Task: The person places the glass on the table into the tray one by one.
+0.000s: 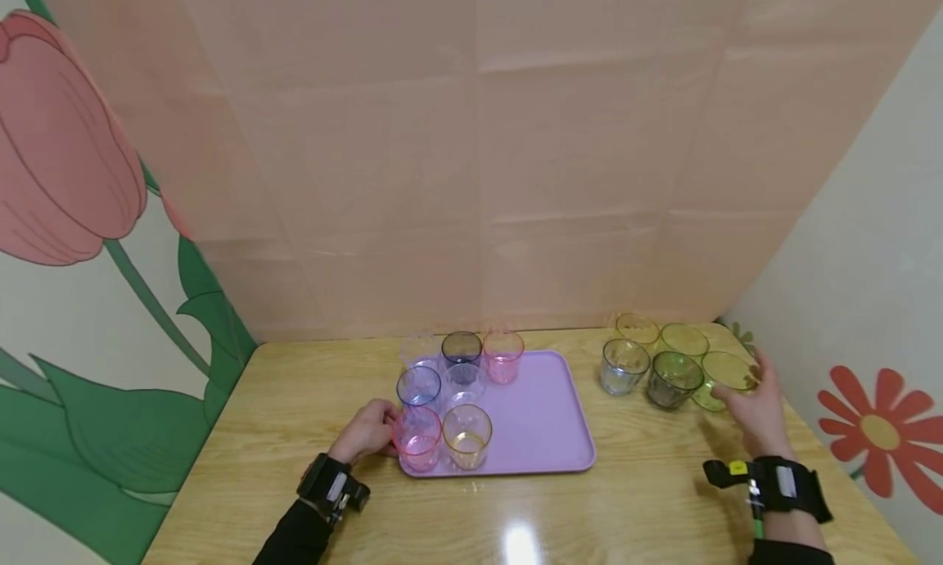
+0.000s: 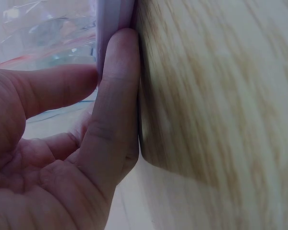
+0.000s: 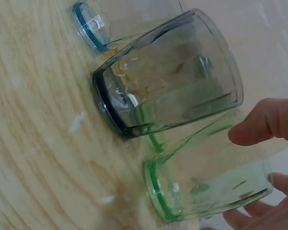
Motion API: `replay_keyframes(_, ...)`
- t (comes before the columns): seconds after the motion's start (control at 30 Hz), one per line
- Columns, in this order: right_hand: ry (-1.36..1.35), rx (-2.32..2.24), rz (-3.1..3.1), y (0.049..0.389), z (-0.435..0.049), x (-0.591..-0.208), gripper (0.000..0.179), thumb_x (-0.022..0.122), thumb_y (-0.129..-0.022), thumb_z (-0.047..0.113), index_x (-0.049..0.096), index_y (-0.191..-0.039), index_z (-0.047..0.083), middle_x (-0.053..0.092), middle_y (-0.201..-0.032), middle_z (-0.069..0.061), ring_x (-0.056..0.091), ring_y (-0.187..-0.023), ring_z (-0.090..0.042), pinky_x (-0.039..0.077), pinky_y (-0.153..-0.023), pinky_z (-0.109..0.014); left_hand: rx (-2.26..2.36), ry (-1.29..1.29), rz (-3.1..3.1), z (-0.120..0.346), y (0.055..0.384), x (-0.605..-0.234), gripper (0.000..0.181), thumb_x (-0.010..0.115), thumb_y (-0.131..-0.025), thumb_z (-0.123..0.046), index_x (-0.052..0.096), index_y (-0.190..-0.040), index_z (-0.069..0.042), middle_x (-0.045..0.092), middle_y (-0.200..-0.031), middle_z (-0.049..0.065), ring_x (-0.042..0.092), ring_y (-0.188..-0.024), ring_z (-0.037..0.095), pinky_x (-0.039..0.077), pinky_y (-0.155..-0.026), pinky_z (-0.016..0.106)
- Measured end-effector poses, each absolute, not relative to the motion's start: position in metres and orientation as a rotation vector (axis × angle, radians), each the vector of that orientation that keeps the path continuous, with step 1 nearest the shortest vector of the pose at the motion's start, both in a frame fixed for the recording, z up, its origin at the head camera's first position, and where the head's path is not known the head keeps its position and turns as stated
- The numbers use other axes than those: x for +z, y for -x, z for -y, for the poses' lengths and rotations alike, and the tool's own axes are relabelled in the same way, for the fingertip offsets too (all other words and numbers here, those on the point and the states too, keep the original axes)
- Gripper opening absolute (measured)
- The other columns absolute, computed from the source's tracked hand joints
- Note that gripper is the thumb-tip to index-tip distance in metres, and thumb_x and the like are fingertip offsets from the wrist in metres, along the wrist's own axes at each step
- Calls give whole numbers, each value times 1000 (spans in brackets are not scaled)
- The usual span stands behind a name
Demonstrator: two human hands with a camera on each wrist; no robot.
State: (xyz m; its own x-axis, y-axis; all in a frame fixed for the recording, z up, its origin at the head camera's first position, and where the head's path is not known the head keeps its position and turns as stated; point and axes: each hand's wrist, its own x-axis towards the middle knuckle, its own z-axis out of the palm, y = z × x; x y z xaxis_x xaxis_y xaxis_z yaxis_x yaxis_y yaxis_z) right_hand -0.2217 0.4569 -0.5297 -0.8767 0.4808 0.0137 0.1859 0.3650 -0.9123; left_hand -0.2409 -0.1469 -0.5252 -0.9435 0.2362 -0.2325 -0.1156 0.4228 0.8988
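My left hand [image 1: 368, 428] pinches the left rim of a purple tray [image 1: 541, 426], thumb above and a finger along its underside in the left wrist view. Beside that hand, on the tray, stands a pink glass [image 1: 417, 442], with an amber-rimmed glass [image 1: 467, 442] to its right and a blue-rimmed glass [image 1: 419, 389] behind. On the far right, my right hand [image 1: 762, 409] holds a light green glass [image 3: 206, 177] between thumb and fingers; it stands upright on the table. A dark grey glass [image 3: 168, 76] stands just left of it.
Toward the tray's back are a dark glass [image 1: 462, 350], a second pink glass [image 1: 504, 359] and clear ones. Near the right hand stand a clear bluish glass [image 1: 623, 368], a yellow glass [image 1: 638, 327] and another green glass [image 1: 684, 338]. Walls border the wooden table [image 1: 516, 516].
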Motion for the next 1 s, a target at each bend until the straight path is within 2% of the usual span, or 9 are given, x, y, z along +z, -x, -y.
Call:
replay_keyframes(0.13, 552, 1523, 2405, 224, -462, -535, 99, 65, -96, 12, -7, -163, 14, 7, -166, -27, 15, -148, -49, 44, -108, -53, 1513, -96, -2363, 147, 240, -525, 24, 47, -79, 19, 60, -97, 10, 56, -82, 13, 60, -63, 20, 64, -56, 35)
replay_keyframes(0.2, 540, 1535, 2416, 225, -464, -537, 100, 66, -97, 14, -10, -163, 16, 7, -166, -26, 13, -149, -47, 44, -109, -50, 1506, -92, -2368, 147, 240, -524, 24, 48, -80, 18, 61, -98, 10, 56, -83, 13, 60, -63, 20, 64, -56, 35)
replay_keyframes(0.37, 536, 1581, 2402, 230, -467, -539, 104, 68, -97, 17, -13, -162, 17, 5, -167, -25, 9, -150, -47, 36, -112, -66, 1530, -98, -2352, 146, 240, -522, 25, 47, -79, 19, 60, -98, 11, 56, -83, 14, 60, -64, 21, 64, -57, 35)
replay_keyframes(0.53, 602, 1573, 2408, 232, -467, -538, 102, 69, -96, 20, -8, -161, 7, 9, -166, -26, 15, -149, -48, 39, -109, -63, 1538, -88, -2345, 146, 241, -521, 26, 47, -78, 20, 59, -99, 11, 56, -83, 14, 60, -63, 21, 64, -56, 35)
replay_keyframes(0.63, 644, 1535, 2415, 233, -467, -539, 99, 70, -95, 23, 0, -161, 2, 15, -164, -28, 21, -147, -48, 46, -102, -50, 1539, -88, -2344, 146, 242, -522, 25, 48, -78, 20, 59, -99, 11, 57, -82, 14, 60, -63, 20, 63, -56, 35)
replay_keyframes(0.7, 669, 1521, 2409, 232, -467, -540, 97, 72, -94, 25, 5, -161, 2, 19, -163, -28, 25, -145, -47, 48, -95, -35, 1536, -93, -2343, 146, 242, -523, 24, 48, -79, 19, 59, -99, 11, 57, -82, 14, 60, -63, 20, 63, -56, 34)
replay_keyframes(0.8, 722, 1527, 2364, 231, -469, -541, 99, 75, -92, 28, 8, -161, 6, 24, -161, -23, 28, -144, -43, 44, -86, -19, 1532, -101, -2346, 146, 242, -523, 24, 48, -79, 19, 59, -99, 11, 57, -82, 14, 61, -63, 20, 64, -56, 34)
replay_keyframes(0.9, 775, 1559, 2283, 229, -470, -540, 101, 78, -89, 33, 10, -161, 13, 33, -156, -12, 31, -142, -36, 42, -85, -16, 1529, -102, -2350, 146, 241, -522, 25, 48, -79, 19, 59, -99, 11, 56, -82, 14, 61, -62, 20, 64, -56, 34)
replay_keyframes(1.0, 807, 1602, 2175, 229, -470, -534, 97, 82, -85, 34, 17, -155, 22, 42, -141, 4, 39, -132, -26, 44, -83, -15, 1529, -101, -2356, 146, 241, -523, 24, 48, -79, 18, 60, -99, 11, 57, -81, 13, 60, -61, 19, 63, -55, 34)
